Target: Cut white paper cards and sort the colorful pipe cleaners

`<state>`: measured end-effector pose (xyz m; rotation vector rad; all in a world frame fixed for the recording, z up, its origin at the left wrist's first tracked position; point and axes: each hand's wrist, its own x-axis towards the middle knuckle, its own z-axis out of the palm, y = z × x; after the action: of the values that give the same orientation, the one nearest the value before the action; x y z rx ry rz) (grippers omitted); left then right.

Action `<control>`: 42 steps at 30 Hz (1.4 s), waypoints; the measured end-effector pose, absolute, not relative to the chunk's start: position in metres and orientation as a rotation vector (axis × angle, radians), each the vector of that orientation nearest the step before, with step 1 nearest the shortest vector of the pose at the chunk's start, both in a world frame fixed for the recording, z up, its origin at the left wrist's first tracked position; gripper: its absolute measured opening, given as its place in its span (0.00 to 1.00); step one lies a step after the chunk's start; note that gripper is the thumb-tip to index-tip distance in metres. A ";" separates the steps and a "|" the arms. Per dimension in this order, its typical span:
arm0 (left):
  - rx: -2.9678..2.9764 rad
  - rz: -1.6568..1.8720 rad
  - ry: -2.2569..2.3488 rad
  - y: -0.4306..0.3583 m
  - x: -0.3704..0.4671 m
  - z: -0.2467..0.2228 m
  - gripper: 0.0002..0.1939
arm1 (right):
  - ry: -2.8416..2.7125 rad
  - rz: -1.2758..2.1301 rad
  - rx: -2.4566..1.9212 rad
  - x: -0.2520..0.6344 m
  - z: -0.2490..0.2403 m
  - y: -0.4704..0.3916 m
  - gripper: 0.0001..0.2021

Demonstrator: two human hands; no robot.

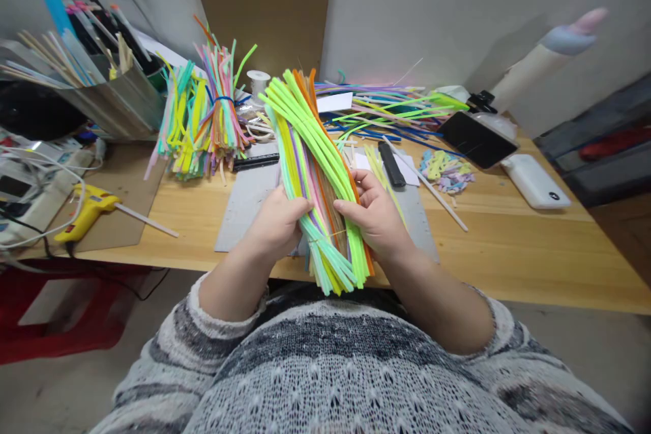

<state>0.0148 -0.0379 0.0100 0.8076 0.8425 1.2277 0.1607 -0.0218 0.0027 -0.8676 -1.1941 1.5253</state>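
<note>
A long bundle of pipe cleaners [315,176] is held up in front of my body, above the near edge of the table. Bright green stems cross over turquoise, yellow, purple, pink, brown and orange ones, and a thin band shows around the lower part. My left hand [279,217] is closed on the bundle's left side with the thumb on top. On the right side, my right hand [379,213] grips it, thumb pressed on the front and fingers behind. Beneath the bundle lies a grey board [244,200].
Shorter pipe cleaner bundles [224,108] stand at the back left, near a pen holder [116,102]. A yellow glue gun [89,210] lies on the left. Loose pipe cleaners [386,105] spread along the wall. At right are a phone [478,140] and a white power bank [536,181].
</note>
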 end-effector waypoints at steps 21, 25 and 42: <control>0.965 1.343 1.150 -0.049 0.016 -0.008 0.20 | -1.332 1.457 -0.967 0.155 -0.006 -0.034 0.17; 0.828 1.258 1.040 -0.051 0.010 -0.006 0.18 | -1.139 1.685 -0.899 0.162 -0.008 -0.032 0.17; 0.754 1.242 0.932 -0.051 0.017 -0.010 0.23 | -0.879 2.053 -0.809 0.161 -0.018 -0.032 0.17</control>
<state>0.0165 -0.0510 -0.0103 0.7536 0.9322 1.2415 0.1610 -0.0320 -0.0179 -0.8087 -0.8789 2.0525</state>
